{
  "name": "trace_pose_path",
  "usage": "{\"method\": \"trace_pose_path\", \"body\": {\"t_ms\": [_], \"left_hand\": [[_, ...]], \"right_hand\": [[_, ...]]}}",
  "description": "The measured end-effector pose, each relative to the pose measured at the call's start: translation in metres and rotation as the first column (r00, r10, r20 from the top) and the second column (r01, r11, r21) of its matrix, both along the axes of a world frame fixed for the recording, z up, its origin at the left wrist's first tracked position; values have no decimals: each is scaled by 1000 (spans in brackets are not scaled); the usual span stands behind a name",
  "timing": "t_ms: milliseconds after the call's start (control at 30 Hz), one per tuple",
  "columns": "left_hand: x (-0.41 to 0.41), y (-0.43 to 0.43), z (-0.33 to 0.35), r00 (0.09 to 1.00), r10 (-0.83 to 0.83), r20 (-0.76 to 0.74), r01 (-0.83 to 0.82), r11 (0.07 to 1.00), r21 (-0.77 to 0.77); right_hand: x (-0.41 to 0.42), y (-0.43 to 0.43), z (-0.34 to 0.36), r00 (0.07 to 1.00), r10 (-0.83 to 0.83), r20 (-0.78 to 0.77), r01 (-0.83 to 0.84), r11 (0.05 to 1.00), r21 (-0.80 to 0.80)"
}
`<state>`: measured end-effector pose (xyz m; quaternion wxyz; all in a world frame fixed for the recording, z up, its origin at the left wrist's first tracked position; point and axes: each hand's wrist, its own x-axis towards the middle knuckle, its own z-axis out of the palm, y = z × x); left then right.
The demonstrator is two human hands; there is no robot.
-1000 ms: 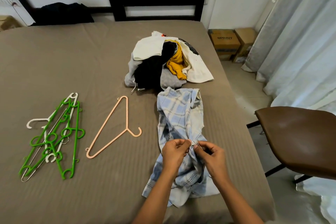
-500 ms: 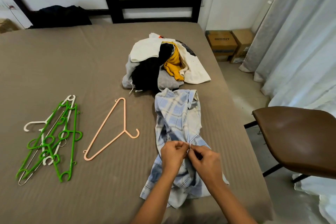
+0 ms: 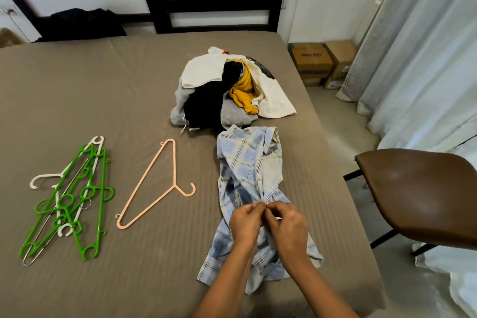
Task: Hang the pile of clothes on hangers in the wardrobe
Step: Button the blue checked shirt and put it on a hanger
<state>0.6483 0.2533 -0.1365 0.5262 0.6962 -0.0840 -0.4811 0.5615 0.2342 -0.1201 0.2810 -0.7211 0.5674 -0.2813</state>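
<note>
Brown bed (image 3: 77,85) carries our pile of clothes (image 3: 232,90) far, the plaid shirt (image 3: 247,162) near, peach hanger (image 3: 154,183) left. Our left hand (image 3: 245,222) and right hand (image 3: 289,227) have closed together, fingers (image 3: 258,208) pinching its placket, likely a button, so hanging waits.

Two bare forearms (image 3: 224,284) — wrists (image 3: 295,253) bare

Open bed strip (image 3: 204,168), probably passable, between peach hanger (image 3: 174,185) and plaid shirt (image 3: 247,162).

Crumpled plaid shirt (image 3: 247,162) beside clothes pile (image 3: 206,100)
</note>
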Motion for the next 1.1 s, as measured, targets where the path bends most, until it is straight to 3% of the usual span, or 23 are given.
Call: {"method": "trace_pose_path", "body": {"t_ms": [100, 233, 300, 333, 367, 400, 433, 467, 500, 533, 633, 767, 867, 1000, 1100], "left_hand": [[-5, -1, -2, 1000, -4, -28, 4, 1000, 18], [-13, 3, 5, 998, -32, 50, 31, 999, 35], [-16, 7, 3, 990, -60, 126, 60, 998, -2], [-15, 9, 0, 982, -70, 176, 76, 997, -29], [-13, 11, -5, 971, -74, 226, 88, 995, -55], [-10, 14, -11, 961, -68, 269, 93, 992, -81], [-6, 17, -16, 952, -67, 297, 103, 989, -107], [-3, 19, -21, 943, -87, 321, 134, 983, -127], [-2, 22, -22, 930, -128, 346, 187, 972, -144], [0, 24, -22, 909, -182, 376, 255, 954, -155], [0, 29, -15, 889, -264, 373, 349, 919, -181], [19, 7, -5, 979, -32, 199, 55, 992, -113], [33, -12, 13, 969, -206, 139, 207, 978, 10], [35, -12, 19, 964, -266, -24, 267, 963, 37], [31, -7, 15, 972, -222, -73, 220, 975, -35]], "right_hand": [[2, 6, -2, 1000, -1, 19, 3, 995, -104], [5, 8, -5, 996, -83, 39, 88, 985, -148], [8, 9, -2, 975, -135, 175, 137, 991, 2], [10, 8, 0, 944, -193, 267, 153, 975, 161], [10, 3, 2, 890, -279, 361, 136, 917, 375], [9, -4, 3, 818, -391, 421, 64, 790, 609], [6, -13, 6, 760, -494, 423, -55, 599, 799], [2, -22, 8, 740, -549, 388, -163, 414, 896], [-2, -31, 8, 736, -573, 360, -224, 296, 928], [-3, -39, 7, 743, -568, 353, -249, 255, 934], [5, -47, -1, 768, -488, 413, -220, 405, 887], [10, -28, 0, 821, -304, 484, -171, 678, 715], [-1, -21, -5, 888, -81, 453, -188, 834, 518], [-14, -21, -8, 913, 20, 407, -224, 859, 460], [-16, -17, -6, 885, -166, 435, -129, 810, 572]]}}
